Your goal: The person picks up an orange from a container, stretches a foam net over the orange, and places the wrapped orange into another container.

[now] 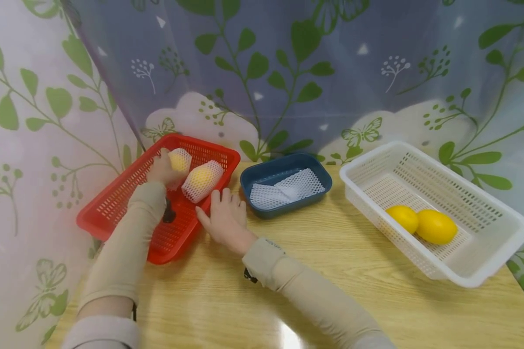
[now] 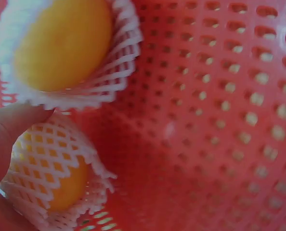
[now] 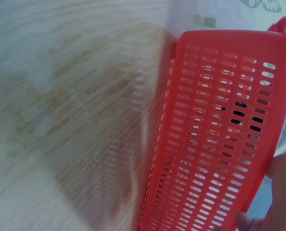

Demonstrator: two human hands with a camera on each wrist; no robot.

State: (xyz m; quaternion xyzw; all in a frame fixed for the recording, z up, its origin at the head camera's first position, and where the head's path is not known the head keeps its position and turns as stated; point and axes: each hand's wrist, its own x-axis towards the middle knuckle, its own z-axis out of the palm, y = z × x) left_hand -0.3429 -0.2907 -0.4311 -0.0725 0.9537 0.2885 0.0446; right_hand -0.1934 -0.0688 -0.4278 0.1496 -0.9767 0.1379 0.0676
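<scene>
Inside the red basket [image 1: 179,242], two yellow fruits sit in white foam nets. My left hand [image 1: 160,168] reaches in and grips the farther netted fruit [image 1: 181,160]; in the left wrist view, thumb and fingers curl about this lower fruit [image 2: 61,178]. The other netted fruit [image 1: 203,179] lies just to its right, close by the thumb in the left wrist view. My right hand [image 1: 227,215] rests on the red basket's near right rim with relaxed fingers. In the right wrist view, its fingertips touch that rim above the slotted wall.
A dark blue tray [image 1: 284,211] holding empty white foam nets [image 1: 299,185] stands right of the red basket. Farther right, a white basket [image 1: 375,213] contains two bare yellow fruits [image 1: 436,227]. Everything stands on a wood-grain table [image 1: 314,261] before a leaf-patterned curtain.
</scene>
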